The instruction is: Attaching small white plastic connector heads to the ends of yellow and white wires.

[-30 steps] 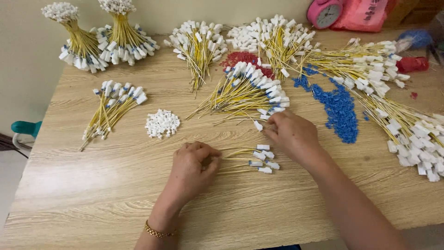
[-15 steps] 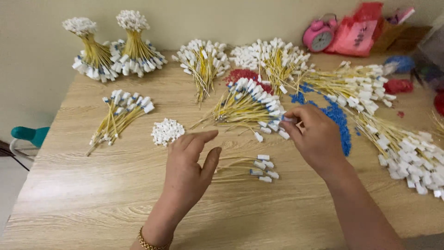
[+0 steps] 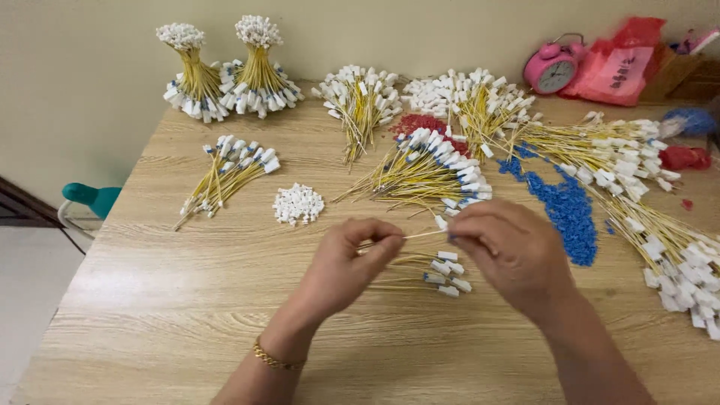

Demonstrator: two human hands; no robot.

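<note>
Above a wooden table (image 3: 165,315), my left hand (image 3: 346,262) and my right hand (image 3: 510,251) hold the two ends of one thin yellow wire (image 3: 420,235) stretched between their fingertips. A white connector (image 3: 441,222) sits on the wire's right end beside my right fingers. Below the hands lies a small group of finished yellow wires (image 3: 435,271) with white and blue ends. Just beyond them a large fan of the same wires (image 3: 424,169) rests flat. A small heap of white connectors (image 3: 298,204) lies to the left of my left hand.
Blue small parts (image 3: 564,210) spread to the right, red ones (image 3: 420,122) behind the fan. More wire bundles lie at left (image 3: 225,176), back (image 3: 358,101) and right (image 3: 660,225); two tied bundles (image 3: 225,75) stand by the wall. A pink alarm clock (image 3: 553,69) and red bag (image 3: 622,64) sit at back right.
My right hand drew back from the big fan of wires with one wire. My left hand rose from the table and took the wire's other end.
</note>
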